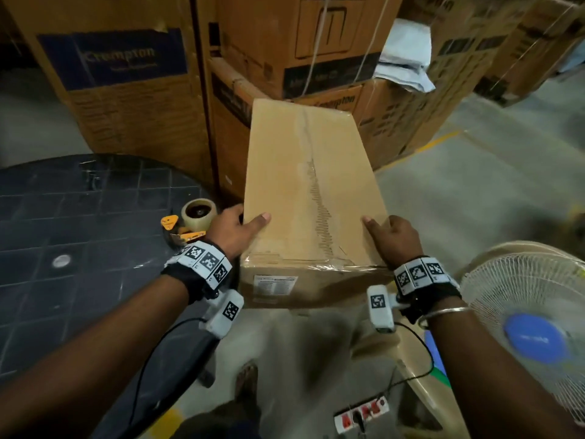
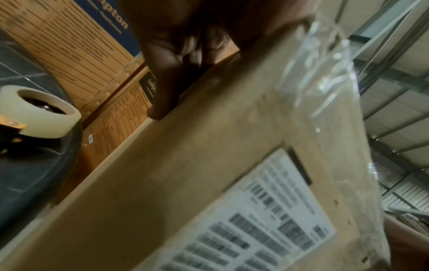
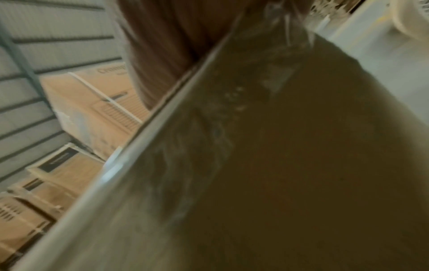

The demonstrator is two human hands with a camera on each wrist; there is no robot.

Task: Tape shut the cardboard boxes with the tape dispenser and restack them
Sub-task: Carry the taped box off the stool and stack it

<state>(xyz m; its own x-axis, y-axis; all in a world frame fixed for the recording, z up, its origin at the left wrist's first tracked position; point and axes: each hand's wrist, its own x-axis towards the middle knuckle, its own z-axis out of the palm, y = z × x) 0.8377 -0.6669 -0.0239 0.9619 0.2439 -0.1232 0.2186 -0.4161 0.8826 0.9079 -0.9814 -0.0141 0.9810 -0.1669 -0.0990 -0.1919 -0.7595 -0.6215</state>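
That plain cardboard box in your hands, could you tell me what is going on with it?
A person grips the cardboard box at its near end, left hand on one side and right hand on the other. Clear tape already runs along its top seam. The tape dispenser lies unused on the dark round table beside it.

We see the cardboard box filling most of the right wrist view, dark and blurred, its pale edge running diagonally. Crinkled clear tape shows near the top. Right hand sits against the box's upper edge; grip unclear. Stacked printed cartons and a corrugated wall lie behind.
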